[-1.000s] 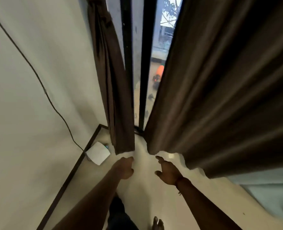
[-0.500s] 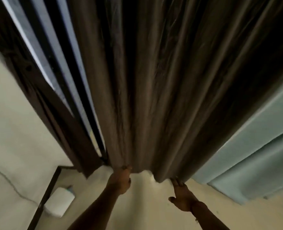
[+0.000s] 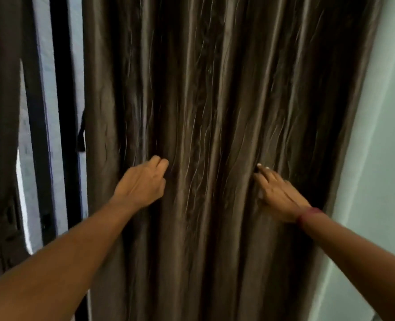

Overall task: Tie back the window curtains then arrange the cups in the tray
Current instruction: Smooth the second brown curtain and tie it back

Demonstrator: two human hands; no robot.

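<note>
Brown curtain [image 3: 215,89], hanging straight, long axis vertical

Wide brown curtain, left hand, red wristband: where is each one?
wide brown curtain [image 3: 215,89], head view, middle folds.
left hand [image 3: 141,186], head view, back of the hand.
red wristband [image 3: 309,213], head view, strap at right wrist.
</note>
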